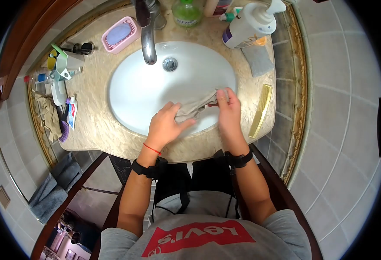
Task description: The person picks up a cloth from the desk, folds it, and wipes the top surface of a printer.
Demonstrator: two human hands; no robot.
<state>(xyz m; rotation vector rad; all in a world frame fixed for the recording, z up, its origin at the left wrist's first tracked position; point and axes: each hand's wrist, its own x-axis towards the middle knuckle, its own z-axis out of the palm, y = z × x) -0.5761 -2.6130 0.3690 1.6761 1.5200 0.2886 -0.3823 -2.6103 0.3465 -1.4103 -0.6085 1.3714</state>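
Observation:
Over the front right part of the white sink (130, 91), a crumpled grey-beige cloth (193, 108) is stretched between my two hands. My left hand (166, 123) grips its left end, with the thumb along the lower edge. At the upper right end, my right hand (229, 110) pinches the cloth between thumb and fingers. A small dark reddish patch shows beside the cloth near my right fingers; I cannot make out what it is. Behind the hands, the metal faucet (148, 45) reaches over the basin near the drain (169, 64), and no water stream is visible.
A pink soap dish (132, 38) stands left of the faucet. Pump bottle (247, 28), grey cloth (258, 60) and yellow comb (260, 110) line the right side. Toothpaste (72, 112), a purple brush (64, 130) and a brown cloth (49, 118) lie left.

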